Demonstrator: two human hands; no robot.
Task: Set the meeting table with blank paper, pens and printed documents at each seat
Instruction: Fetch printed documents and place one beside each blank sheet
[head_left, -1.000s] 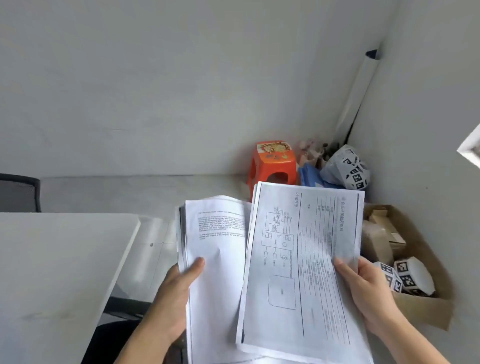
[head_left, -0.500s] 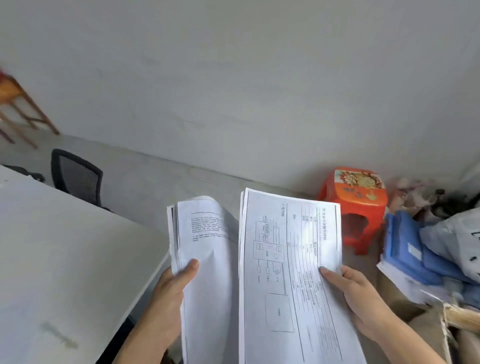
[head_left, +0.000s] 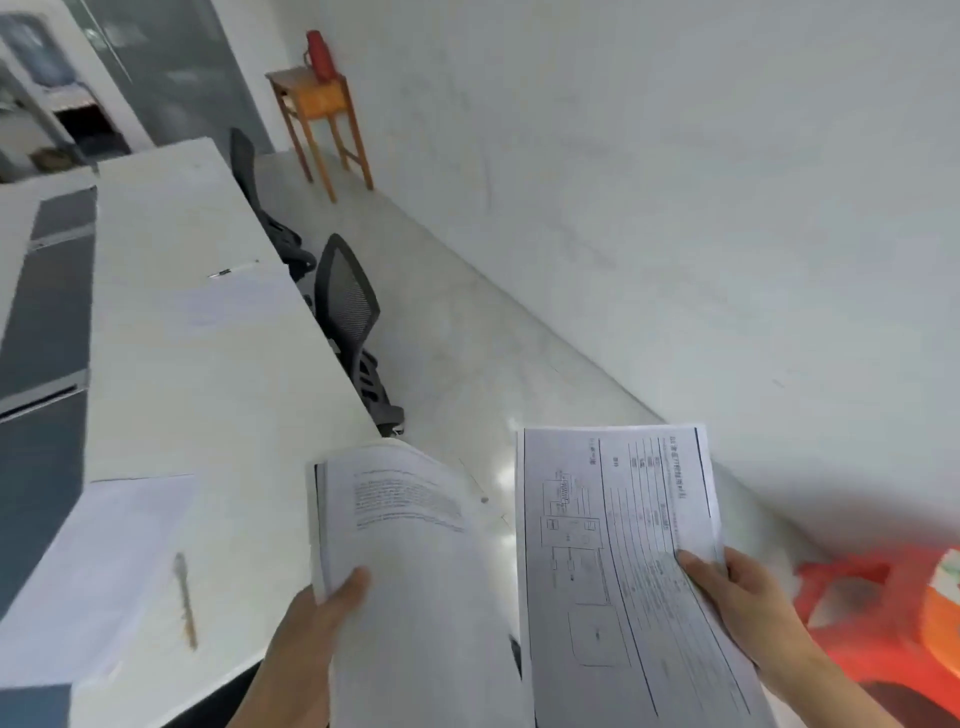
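My left hand (head_left: 317, 639) grips a thick stack of printed documents (head_left: 415, 571) by its lower left edge. My right hand (head_left: 737, 597) holds a separate printed document (head_left: 618, 545) with a diagram and table, pulled apart to the right of the stack. Both are held in the air beside the white meeting table (head_left: 208, 374). On the table near me lies a blank paper (head_left: 93, 561) with a pen (head_left: 184, 597) on it. Farther along lies another blank paper (head_left: 228, 301) with a second pen (head_left: 234, 270) beyond it.
Two black mesh chairs (head_left: 348, 312) stand along the table's right side. A wooden side table (head_left: 322, 114) with a red flask (head_left: 319, 54) stands at the far wall. An orange plastic stool (head_left: 883, 623) is at lower right. White wall on the right.
My view has swung left from the cluttered corner onto the meeting table. The sheet in my right hand has drawn farther apart from the stack in my left.
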